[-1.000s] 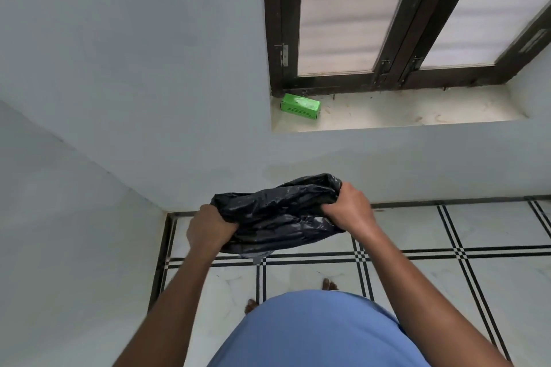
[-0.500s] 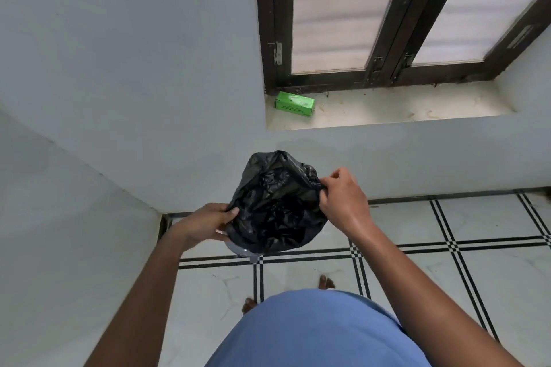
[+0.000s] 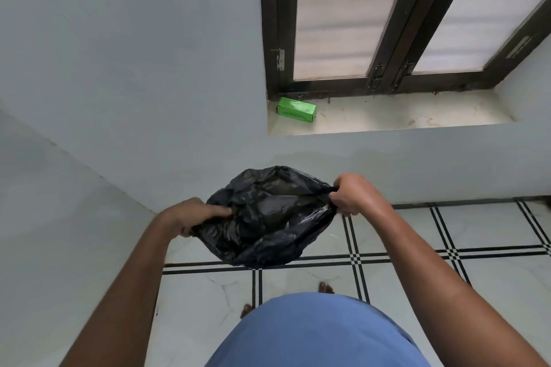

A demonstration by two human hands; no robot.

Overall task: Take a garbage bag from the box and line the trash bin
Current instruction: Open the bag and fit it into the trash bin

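Now that the bag (image 3: pixel 268 217) is pulled wider than a moment ago, its mouth is opening, ready for a bin not in view. Left hand (image 3: pixel 193 216) and right hand (image 3: pixel 354 195) clench its crinkly, glossy black film mid-air. Behind, the green box (image 3: pixel 296 109) sits on the sill (image 3: pixel 417 116).

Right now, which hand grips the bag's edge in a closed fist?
The right hand: its fingers are curled tight round the bunched rim of the bag. The left hand holds the opposite side with straighter fingers.
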